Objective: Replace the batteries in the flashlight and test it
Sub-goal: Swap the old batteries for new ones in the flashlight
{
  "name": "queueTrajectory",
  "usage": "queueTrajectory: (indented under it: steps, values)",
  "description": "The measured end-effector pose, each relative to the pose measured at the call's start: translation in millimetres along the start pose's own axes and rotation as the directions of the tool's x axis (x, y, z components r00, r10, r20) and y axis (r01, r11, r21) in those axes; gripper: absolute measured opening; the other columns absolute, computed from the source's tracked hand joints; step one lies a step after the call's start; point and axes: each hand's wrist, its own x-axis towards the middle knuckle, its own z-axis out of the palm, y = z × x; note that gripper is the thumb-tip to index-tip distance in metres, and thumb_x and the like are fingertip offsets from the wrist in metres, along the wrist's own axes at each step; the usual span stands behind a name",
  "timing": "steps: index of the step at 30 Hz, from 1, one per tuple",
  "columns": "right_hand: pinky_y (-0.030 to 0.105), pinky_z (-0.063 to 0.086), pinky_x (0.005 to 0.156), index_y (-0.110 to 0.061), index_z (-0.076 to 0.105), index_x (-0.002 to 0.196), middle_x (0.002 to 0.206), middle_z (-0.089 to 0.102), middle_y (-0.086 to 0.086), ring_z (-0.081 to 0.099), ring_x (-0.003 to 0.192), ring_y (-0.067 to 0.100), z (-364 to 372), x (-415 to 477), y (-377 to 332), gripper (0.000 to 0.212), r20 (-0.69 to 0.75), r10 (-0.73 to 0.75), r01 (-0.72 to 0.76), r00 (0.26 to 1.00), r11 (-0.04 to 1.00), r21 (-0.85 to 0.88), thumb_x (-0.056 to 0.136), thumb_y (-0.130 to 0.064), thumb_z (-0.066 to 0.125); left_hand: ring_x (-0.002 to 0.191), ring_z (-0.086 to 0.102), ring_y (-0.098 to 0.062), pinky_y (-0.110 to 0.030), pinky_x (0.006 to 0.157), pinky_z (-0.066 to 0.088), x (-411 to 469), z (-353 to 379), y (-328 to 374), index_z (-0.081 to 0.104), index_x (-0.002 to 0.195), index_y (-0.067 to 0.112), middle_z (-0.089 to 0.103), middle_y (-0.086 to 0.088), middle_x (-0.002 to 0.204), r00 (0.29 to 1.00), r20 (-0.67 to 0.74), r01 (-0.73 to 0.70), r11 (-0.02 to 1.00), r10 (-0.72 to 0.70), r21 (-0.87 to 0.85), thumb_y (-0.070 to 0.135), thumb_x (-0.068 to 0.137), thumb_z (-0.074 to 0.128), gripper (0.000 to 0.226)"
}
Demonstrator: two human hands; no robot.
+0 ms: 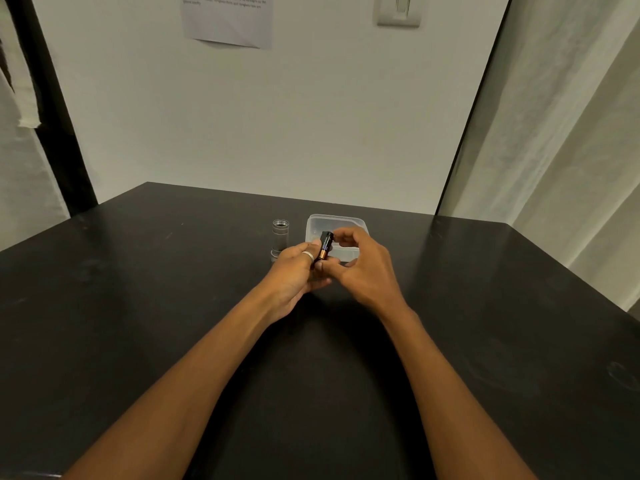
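Both hands meet just above the dark table point(138, 306), and between them sits a battery point(326, 244) — black with a copper-coloured band at its lower end, tilted a little off upright. The right hand point(360, 268) pinches it, fingertips on the upper part and thumb low near the copper end. The left hand point(298, 275) is curled closed right beside it, a pale ring point(308, 256) on one finger; its fingers seem wrapped around something dark below the battery, though what that is stays hidden behind the knuckles, and I can't say whether they touch the battery itself.

Just behind the hands lies a clear plastic container point(346, 221), lidless, partly covered by the right hand. To its left, near but apart, the silver flashlight body point(280, 237) stands upright on the table, its threaded open end facing up.

Beyond the table's far edge, a sheet of printed paper point(228, 19) hangs on the white wall, with a light switch point(398, 12) further right.
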Motion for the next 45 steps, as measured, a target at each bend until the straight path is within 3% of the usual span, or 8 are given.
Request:
queueTrajectory:
  steps: [9,17,22,25,30,36,40,45]
  values:
    - [0.037,0.061,0.086,-0.022,0.065,0.117,0.114,0.068,-0.012,0.063,0.108,0.004,-1,-1,3,0.035,-0.043,-0.062,0.059,0.997,0.996,-0.068,0.085,-0.027,0.077,0.086,0.069,-0.017,-0.028,0.073,0.057,2,-2,-3,0.068,0.114,0.008,0.072,-0.007,0.095,1.000,0.001,-0.001,1.000,0.001,0.018,0.028,0.109,0.043,0.033]
    - [0.038,0.060,0.087,-0.025,0.059,0.120,0.120,0.068,-0.005,0.063,0.110,0.010,0,-3,6,0.040,0.001,-0.136,0.131,0.991,0.952,-0.278,0.086,-0.039,0.074,0.085,0.066,-0.018,-0.035,0.084,0.060,5,-4,-7,0.069,0.107,0.006,0.070,-0.009,0.090,0.999,-0.015,-0.034,0.997,0.035,0.076,0.027,0.108,0.047,0.030]
    - [0.037,0.060,0.084,-0.024,0.053,0.128,0.122,0.068,-0.002,0.065,0.109,0.016,1,-6,7,0.050,0.012,-0.177,0.165,0.984,0.885,-0.435,0.088,-0.050,0.066,0.073,0.067,-0.013,-0.028,0.067,0.058,6,-2,-10,0.068,0.104,0.005,0.071,-0.006,0.079,0.998,-0.024,-0.051,0.994,0.054,0.101,0.023,0.107,0.048,0.027]
    - [0.040,0.061,0.077,-0.021,0.053,0.127,0.116,0.070,0.002,0.066,0.103,0.020,2,-7,4,0.050,0.013,-0.206,0.186,0.978,0.852,-0.490,0.088,-0.050,0.063,0.075,0.067,-0.017,-0.036,0.075,0.059,9,-5,-11,0.069,0.104,0.004,0.072,-0.007,0.080,0.999,-0.015,-0.044,0.989,0.047,0.139,0.025,0.107,0.049,0.029]
    - [0.039,0.059,0.067,-0.018,0.054,0.115,0.099,0.068,0.004,0.060,0.084,0.019,3,-8,-1,0.038,0.003,-0.227,0.199,0.974,0.848,-0.491,0.085,-0.037,0.065,0.077,0.067,-0.018,-0.048,0.089,0.055,9,-4,-13,0.069,0.103,0.004,0.071,-0.010,0.082,0.999,0.005,-0.036,0.989,0.036,0.143,0.028,0.107,0.049,0.032]
    - [0.034,0.057,0.070,-0.018,0.056,0.117,0.102,0.073,0.002,0.068,0.090,0.020,-7,-4,6,0.032,-0.028,-0.188,0.158,0.982,0.887,-0.433,0.089,-0.033,0.065,0.074,0.069,-0.016,-0.030,0.072,0.059,5,-3,-10,0.073,0.111,0.001,0.071,-0.012,0.087,0.999,0.033,-0.029,0.986,0.024,0.165,0.026,0.108,0.045,0.037]
    - [0.037,0.059,0.075,-0.022,0.062,0.112,0.105,0.072,-0.002,0.066,0.095,0.017,0,-8,2,0.029,0.022,-0.218,0.206,0.976,0.882,-0.423,0.089,-0.040,0.063,0.083,0.066,-0.021,-0.031,0.072,0.058,7,-6,-9,0.071,0.099,0.006,0.068,-0.014,0.090,1.000,0.004,-0.027,0.995,0.027,0.098,0.026,0.108,0.046,0.033]
    - [0.036,0.057,0.078,-0.024,0.061,0.117,0.110,0.070,-0.003,0.062,0.101,0.017,3,-9,0,0.036,0.058,-0.219,0.222,0.974,0.879,-0.421,0.088,-0.044,0.064,0.077,0.070,-0.019,-0.033,0.071,0.058,7,-6,-8,0.069,0.104,0.005,0.071,-0.011,0.083,1.000,-0.020,0.010,0.999,-0.009,0.035,0.026,0.108,0.045,0.032]
